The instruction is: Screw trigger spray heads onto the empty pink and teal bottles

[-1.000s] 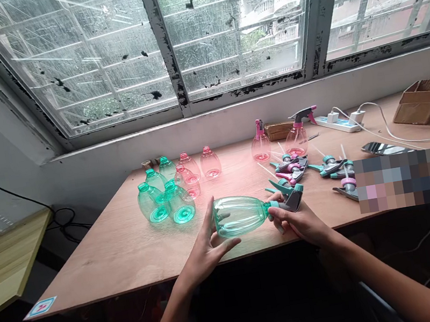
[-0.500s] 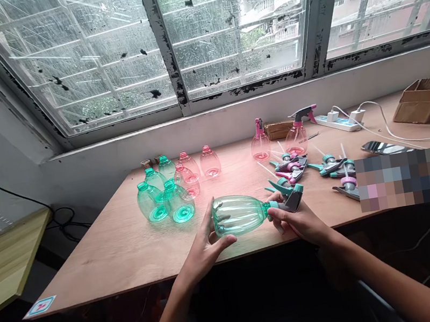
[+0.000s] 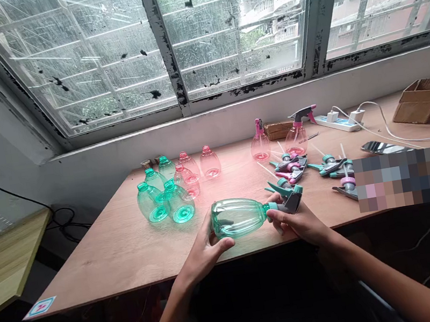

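A clear green spray bottle (image 3: 242, 215) lies sideways in the air between my hands, above the table's front edge. My left hand (image 3: 204, 247) grips its base, thumb along the lower side. At the neck, my right hand (image 3: 296, 221) is closed around the collar of the grey and teal spray head (image 3: 288, 198); some of its fingers are hidden behind. Behind to the left stand several green bottles (image 3: 179, 202) and pink bottles (image 3: 209, 162) without heads. Loose spray heads (image 3: 330, 165) with straws lie right of my right hand.
Two pink bottles with spray heads (image 3: 260, 145) stand at the back beside a small brown box (image 3: 279, 130). A power strip (image 3: 338, 122), cables, a phone (image 3: 386, 146) and an open cardboard box (image 3: 424, 102) lie to the right. A blurred patch covers the right front.
The bottle has turned slightly about its length and dipped a little at its base. Both hands keep hold of it, nearly in place.
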The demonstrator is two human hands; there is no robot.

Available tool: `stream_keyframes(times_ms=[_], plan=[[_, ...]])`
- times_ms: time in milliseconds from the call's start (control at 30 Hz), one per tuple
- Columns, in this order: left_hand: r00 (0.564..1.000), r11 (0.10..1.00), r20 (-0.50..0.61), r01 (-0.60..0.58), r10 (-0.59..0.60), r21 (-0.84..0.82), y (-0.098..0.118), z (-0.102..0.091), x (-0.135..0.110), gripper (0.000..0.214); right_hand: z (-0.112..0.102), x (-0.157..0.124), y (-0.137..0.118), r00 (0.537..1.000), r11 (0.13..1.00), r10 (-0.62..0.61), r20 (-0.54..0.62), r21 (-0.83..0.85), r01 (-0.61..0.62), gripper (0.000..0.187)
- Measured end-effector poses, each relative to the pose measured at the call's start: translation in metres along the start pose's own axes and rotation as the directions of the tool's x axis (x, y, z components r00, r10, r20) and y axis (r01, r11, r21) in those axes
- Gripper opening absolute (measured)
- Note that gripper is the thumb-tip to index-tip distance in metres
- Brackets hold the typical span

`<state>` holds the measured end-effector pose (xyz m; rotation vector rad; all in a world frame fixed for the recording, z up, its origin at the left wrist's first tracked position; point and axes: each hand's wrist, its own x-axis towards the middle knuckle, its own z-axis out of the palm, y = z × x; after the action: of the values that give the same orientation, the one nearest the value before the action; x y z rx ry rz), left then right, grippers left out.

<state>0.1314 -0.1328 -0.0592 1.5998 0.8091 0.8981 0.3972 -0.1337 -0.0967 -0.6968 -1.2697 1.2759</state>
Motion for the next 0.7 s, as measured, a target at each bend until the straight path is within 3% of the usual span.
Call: stream_keyframes(times_ms=[333,533,700], plan=[[0.998,1.0,-0.056,-0.015,0.016,0.017,0.005,0.0044,0.0022,0.093,0.0008,-0.0003,-0.001,1.0,1.0,-0.015,-0.001,-0.025,0.015,0.021],[0.996,0.999,-0.082,0.036,-0.036,-0.006,0.0048,0.0066,0.001,0.113,0.0015,0.0006,-0.0016,0.998,0.997,-0.039,-0.049,-0.061,0.036,0.024],[0.998,0.998,-0.062,-0.007,0.011,0.06,-0.0026,0.0044,0.002,0.112,-0.0004,0.002,0.0029,0.998,0.999,-0.028,-0.065,-0.03,0.026,0.025]])
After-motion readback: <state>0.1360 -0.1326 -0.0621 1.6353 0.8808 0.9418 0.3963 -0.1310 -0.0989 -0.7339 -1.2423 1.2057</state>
